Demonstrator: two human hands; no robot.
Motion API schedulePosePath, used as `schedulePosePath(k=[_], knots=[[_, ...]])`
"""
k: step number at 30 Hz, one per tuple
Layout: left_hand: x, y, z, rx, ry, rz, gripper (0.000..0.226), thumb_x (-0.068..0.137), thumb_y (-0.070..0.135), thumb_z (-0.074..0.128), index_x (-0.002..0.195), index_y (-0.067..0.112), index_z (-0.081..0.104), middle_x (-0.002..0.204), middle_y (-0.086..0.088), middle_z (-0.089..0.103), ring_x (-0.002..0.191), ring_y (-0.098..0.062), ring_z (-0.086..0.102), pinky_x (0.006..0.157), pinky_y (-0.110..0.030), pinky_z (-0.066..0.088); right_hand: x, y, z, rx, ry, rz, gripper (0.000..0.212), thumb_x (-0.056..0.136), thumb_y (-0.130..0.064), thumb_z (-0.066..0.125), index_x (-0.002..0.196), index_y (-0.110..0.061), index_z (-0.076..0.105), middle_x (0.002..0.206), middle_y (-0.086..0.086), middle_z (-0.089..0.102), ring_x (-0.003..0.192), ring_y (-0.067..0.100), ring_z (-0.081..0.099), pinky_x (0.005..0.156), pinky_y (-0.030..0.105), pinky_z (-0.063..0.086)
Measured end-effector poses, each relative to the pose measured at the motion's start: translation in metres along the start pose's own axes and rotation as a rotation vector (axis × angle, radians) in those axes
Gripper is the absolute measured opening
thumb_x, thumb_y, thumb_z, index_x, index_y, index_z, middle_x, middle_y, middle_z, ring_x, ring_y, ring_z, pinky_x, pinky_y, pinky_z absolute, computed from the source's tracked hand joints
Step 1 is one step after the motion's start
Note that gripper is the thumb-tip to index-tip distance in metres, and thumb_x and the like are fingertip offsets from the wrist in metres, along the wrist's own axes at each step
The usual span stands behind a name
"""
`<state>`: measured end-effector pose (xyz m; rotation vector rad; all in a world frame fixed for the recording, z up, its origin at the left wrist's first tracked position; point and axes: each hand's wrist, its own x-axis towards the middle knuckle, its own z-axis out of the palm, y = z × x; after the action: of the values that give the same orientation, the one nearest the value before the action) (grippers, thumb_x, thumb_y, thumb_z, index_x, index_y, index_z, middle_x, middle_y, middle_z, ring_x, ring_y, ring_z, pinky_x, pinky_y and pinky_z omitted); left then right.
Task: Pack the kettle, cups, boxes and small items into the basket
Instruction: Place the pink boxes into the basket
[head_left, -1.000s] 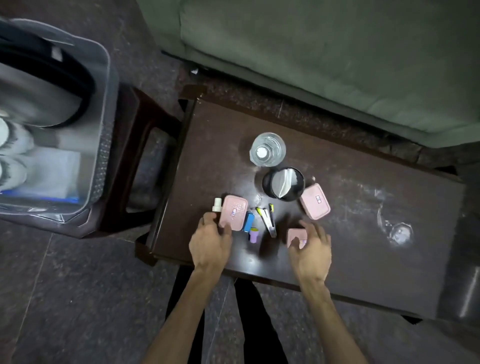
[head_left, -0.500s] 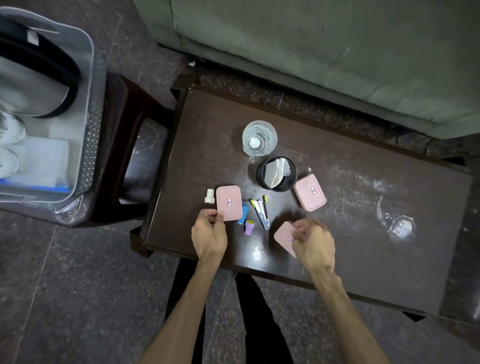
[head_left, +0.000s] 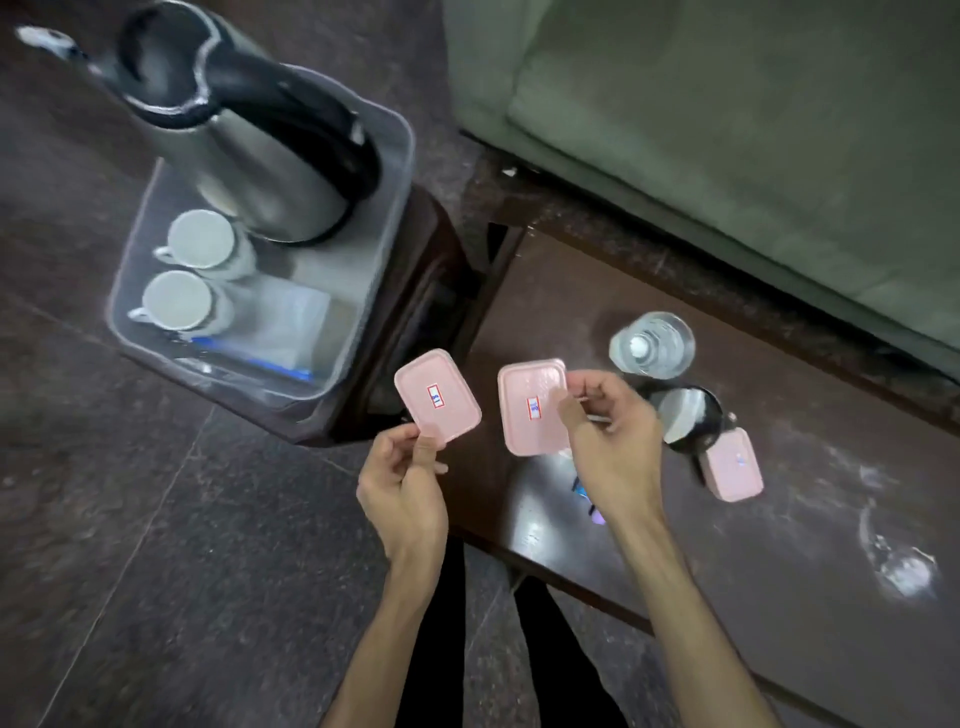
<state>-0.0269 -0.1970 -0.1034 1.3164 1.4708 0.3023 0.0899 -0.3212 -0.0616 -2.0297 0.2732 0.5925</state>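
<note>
My left hand (head_left: 402, 486) holds a pink box (head_left: 436, 397) by its near edge, in the air just right of the grey basket (head_left: 374, 291). My right hand (head_left: 610, 441) grips a second pink box (head_left: 530, 408) above the table's left end. A third pink box (head_left: 730, 465) lies on the dark table (head_left: 779, 545) beside a black cup (head_left: 685, 415). Inside the basket stand a steel kettle (head_left: 249, 150) with a black handle and two white cups (head_left: 200, 239), (head_left: 176, 301). Small coloured items (head_left: 587, 499) are partly hidden under my right wrist.
The basket rests on a dark wooden stool (head_left: 415, 332). A clear glass (head_left: 652, 345) stands on the table behind the black cup. A green sofa (head_left: 727, 130) runs along the far side. White and blue packets (head_left: 291, 332) lie in the basket. Dark stone floor (head_left: 156, 571) surrounds everything.
Both hands have lifted a pink box each off the table and carried them left toward the basket. The view has swung left, bringing the kettle and cups into sight.
</note>
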Motion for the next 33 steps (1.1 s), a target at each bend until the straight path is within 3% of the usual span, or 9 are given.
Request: schedulePosePath(k=[3,5,8,11,15,20,24,28,33], knots=[[0.03,0.03,-0.027,-0.105,0.098,-0.012,0.011,0.096,0.006,0.071,0.089,0.015,0.07,0.081,-0.018,0.073,0.051,-0.012,0.057,0.058,-0.022,0.049,0.012,-0.049,0.053,0.052,-0.064,-0.118,0.012,0.092,-0.007,0.071,0.097,-0.017,0.075,0.087,-0.007,0.076,0.073,0.001,0.066,0.067,0.02,0.056],[0.049,0.047,-0.043,-0.114,0.152,-0.011,0.018,0.095,0.007,0.071,0.084,0.021,0.069,0.078,-0.018,0.072,0.052,-0.016,0.056,0.056,-0.022,0.049,0.021,-0.077,0.088,0.042,-0.111,-0.196,0.013,0.09,-0.009,0.072,0.094,-0.02,0.076,0.083,-0.009,0.075,0.071,0.0,0.065,0.066,0.017,0.053],[0.077,0.065,-0.065,-0.046,0.245,-0.027,0.011,0.092,0.017,0.075,0.083,0.023,0.072,0.075,-0.009,0.077,0.049,-0.015,0.062,0.051,-0.019,0.051,0.037,-0.111,0.143,-0.036,-0.176,-0.31,0.009,0.089,-0.014,0.073,0.092,-0.022,0.075,0.076,-0.013,0.072,0.066,-0.003,0.062,0.064,0.013,0.051],[0.1,0.075,-0.077,0.039,0.242,-0.078,0.004,0.087,0.026,0.076,0.083,0.024,0.075,0.065,-0.001,0.077,0.048,-0.011,0.07,0.068,-0.031,0.062,0.053,-0.132,0.188,-0.215,-0.25,-0.41,0.004,0.089,-0.02,0.072,0.091,-0.023,0.073,0.076,-0.014,0.07,0.069,0.004,0.066,0.074,0.025,0.057],[0.123,0.076,-0.081,0.227,0.113,-0.18,0.013,0.083,0.032,0.074,0.084,0.02,0.076,0.059,0.001,0.075,0.063,-0.02,0.078,0.082,-0.045,0.065,0.068,-0.132,0.224,-0.624,-0.386,-0.525,0.011,0.092,-0.013,0.067,0.102,-0.015,0.072,0.099,0.001,0.076,0.097,0.026,0.071,0.091,0.039,0.053],[0.137,0.09,-0.077,0.703,0.021,-0.06,0.03,0.078,0.043,0.073,0.096,0.019,0.078,0.092,-0.014,0.078,0.093,-0.041,0.074,0.085,-0.038,0.058,0.07,-0.119,0.237,-0.891,-0.421,-0.617,0.028,0.09,-0.006,0.062,0.117,-0.012,0.067,0.116,0.012,0.07,0.111,0.038,0.065,0.089,0.04,0.05],[0.148,0.102,-0.072,0.914,-0.015,0.102,0.052,0.076,0.03,0.078,0.12,0.014,0.055,0.112,-0.018,0.069,0.105,-0.043,0.068,0.076,-0.041,0.044,0.069,-0.117,0.241,-0.914,-0.417,-0.614,0.04,0.085,-0.006,0.065,0.124,-0.016,0.066,0.118,0.011,0.069,0.113,0.037,0.064,0.09,0.04,0.051],[0.166,0.103,-0.07,1.227,-0.115,0.227,0.089,0.074,0.035,0.081,0.152,0.018,0.04,0.138,-0.017,0.051,0.129,-0.039,0.053,0.107,-0.049,0.039,0.072,-0.117,0.242,-0.98,-0.315,-0.699,0.046,0.081,-0.009,0.067,0.125,-0.022,0.066,0.111,0.005,0.073,0.108,0.032,0.065,0.092,0.038,0.04],[0.182,0.093,-0.073,1.391,-0.189,0.258,0.068,0.078,0.047,0.075,0.132,0.011,0.056,0.133,-0.014,0.06,0.129,-0.035,0.053,0.11,-0.047,0.031,0.072,-0.112,0.24,-1.1,-0.253,-0.753,0.041,0.076,-0.01,0.063,0.114,-0.025,0.069,0.097,0.002,0.075,0.095,0.027,0.066,0.094,0.034,0.032]])
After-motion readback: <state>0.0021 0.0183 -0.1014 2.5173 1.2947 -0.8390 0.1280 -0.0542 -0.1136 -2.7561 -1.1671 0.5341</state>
